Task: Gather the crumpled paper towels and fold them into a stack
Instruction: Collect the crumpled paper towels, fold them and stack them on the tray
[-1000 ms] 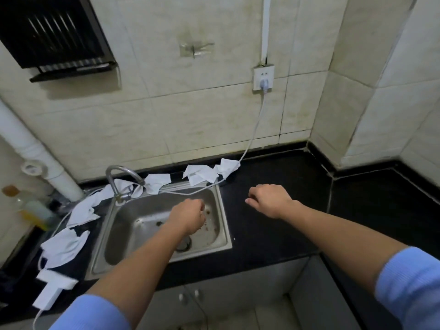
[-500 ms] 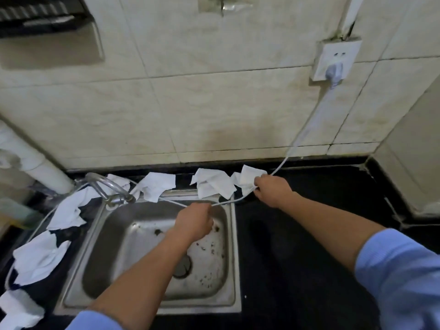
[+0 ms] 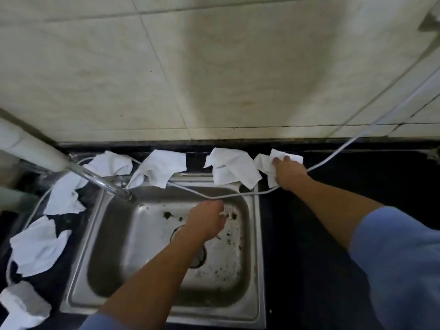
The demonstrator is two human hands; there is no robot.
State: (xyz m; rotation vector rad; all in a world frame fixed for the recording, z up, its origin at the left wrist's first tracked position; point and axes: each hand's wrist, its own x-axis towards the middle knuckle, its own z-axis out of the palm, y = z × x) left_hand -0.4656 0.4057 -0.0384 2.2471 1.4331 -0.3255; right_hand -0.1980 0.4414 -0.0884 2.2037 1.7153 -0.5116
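Several crumpled white paper towels lie in a row along the back of the black counter behind the sink. My right hand (image 3: 287,171) grips the rightmost paper towel (image 3: 289,157) with its fingers curled on top of it. A larger towel (image 3: 233,170) lies just left of it, then another (image 3: 159,170) and one by the faucet (image 3: 112,163). More towels (image 3: 64,196) (image 3: 35,246) lie on the counter left of the sink. My left hand (image 3: 206,221) hovers over the sink basin with curled fingers, just below the white cable, holding nothing I can see.
A steel sink (image 3: 258,234) with dark specks fills the middle. A chrome faucet (image 3: 102,183) reaches in from the back left. The white cable (image 3: 357,136) runs from the wall across the sink's back edge. A white pipe (image 3: 28,148) stands left. A white blurred object (image 3: 23,303) sits bottom left.
The view has moved closer and down. My right hand reached forward from mid-air to the rightmost towel and now grips it. My left hand stayed over the sink.
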